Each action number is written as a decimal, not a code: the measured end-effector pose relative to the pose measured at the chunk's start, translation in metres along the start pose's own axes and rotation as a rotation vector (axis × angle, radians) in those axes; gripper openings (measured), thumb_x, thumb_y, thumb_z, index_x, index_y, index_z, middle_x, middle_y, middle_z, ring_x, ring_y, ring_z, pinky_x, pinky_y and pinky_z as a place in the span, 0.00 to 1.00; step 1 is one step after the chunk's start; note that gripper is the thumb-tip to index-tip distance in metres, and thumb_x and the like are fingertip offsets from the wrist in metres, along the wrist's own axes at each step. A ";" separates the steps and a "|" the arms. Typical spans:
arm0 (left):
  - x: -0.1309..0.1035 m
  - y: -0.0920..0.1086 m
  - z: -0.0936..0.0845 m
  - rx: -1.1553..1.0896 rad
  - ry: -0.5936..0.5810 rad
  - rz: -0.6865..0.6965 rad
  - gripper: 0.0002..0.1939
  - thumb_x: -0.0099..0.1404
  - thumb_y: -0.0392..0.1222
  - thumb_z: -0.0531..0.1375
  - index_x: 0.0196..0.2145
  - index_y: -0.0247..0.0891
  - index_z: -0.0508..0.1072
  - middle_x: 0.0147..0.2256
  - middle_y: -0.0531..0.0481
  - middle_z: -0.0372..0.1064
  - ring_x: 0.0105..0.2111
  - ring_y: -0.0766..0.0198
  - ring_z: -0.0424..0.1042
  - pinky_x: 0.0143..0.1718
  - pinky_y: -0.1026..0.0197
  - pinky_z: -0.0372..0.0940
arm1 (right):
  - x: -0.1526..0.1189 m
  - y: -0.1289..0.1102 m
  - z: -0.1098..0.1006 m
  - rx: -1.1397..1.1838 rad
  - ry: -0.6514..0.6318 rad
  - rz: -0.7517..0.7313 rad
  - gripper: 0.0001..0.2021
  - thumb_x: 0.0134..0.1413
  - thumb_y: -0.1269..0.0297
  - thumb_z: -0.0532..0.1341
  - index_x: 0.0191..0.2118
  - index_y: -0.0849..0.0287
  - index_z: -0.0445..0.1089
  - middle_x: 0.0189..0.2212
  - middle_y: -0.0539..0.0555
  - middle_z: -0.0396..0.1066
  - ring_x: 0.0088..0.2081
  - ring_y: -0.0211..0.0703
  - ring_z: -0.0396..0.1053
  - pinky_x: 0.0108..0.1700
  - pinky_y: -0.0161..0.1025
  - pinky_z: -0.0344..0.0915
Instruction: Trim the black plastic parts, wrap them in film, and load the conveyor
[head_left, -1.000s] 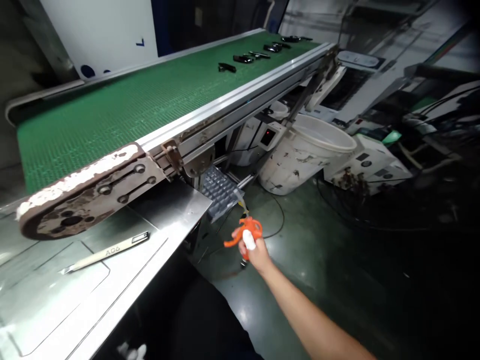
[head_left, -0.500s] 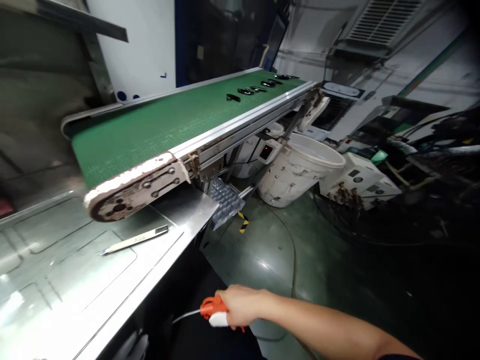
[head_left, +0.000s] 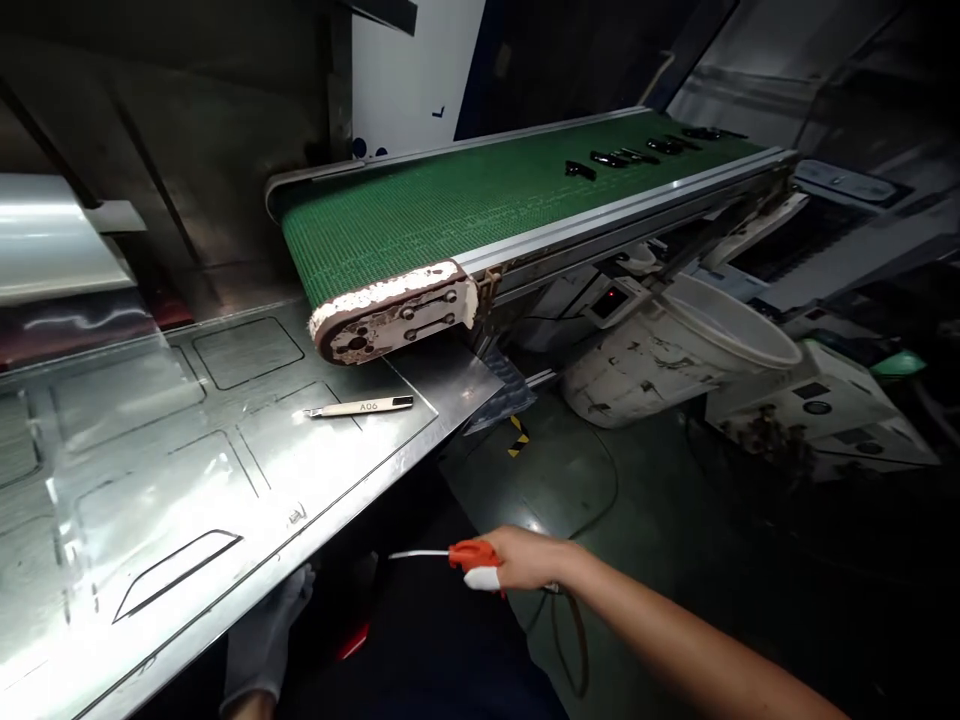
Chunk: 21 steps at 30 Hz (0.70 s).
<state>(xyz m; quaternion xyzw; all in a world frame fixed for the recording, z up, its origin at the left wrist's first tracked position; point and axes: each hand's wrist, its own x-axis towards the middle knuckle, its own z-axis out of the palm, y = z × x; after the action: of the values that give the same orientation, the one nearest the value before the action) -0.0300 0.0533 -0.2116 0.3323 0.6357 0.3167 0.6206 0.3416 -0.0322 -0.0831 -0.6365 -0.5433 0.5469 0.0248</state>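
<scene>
My right hand [head_left: 525, 560], with a white covering on one finger, is wrapped round an orange air blow gun [head_left: 474, 556]. Its thin metal nozzle points left, and a hose hangs below the hand. Lower left, beneath the table's edge, is my left hand [head_left: 262, 630] in a pale grey glove. Its fingers are bent toward a dark area in front of my body, where I cannot make out what they hold. A red glossy strip [head_left: 354, 640] shows beside it. On the metal table [head_left: 300, 470] lies a pale-handled knife-like tool [head_left: 360, 406] marked A06.
A green conveyor belt [head_left: 420, 210] rises to the back right, carrying several glossy black parts [head_left: 611, 160]. Its rusty end plate [head_left: 394, 315] overhangs the table. Below stand a white bin [head_left: 637, 370] and a white machine box [head_left: 817, 400]. Plastic film [head_left: 60, 240] hangs at left.
The view has swung left, so the belt and table sit further right in it. My left hand has come further into view. My right hand still grips the air blow gun.
</scene>
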 end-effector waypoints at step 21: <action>-0.167 0.113 0.021 -0.911 -0.063 0.298 0.15 0.59 0.47 0.73 0.45 0.50 0.81 0.44 0.49 0.82 0.46 0.50 0.82 0.44 0.53 0.80 | 0.109 -0.012 -0.037 0.404 0.982 -0.135 0.26 0.59 0.47 0.64 0.53 0.64 0.70 0.43 0.64 0.77 0.49 0.56 0.73 0.52 0.50 0.70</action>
<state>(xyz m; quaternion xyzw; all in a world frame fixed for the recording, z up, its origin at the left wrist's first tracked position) -0.0039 -0.0174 -0.0233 0.1233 0.3584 0.6383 0.6700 0.3395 0.0718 -0.1337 -0.7638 -0.3914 0.2753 0.4331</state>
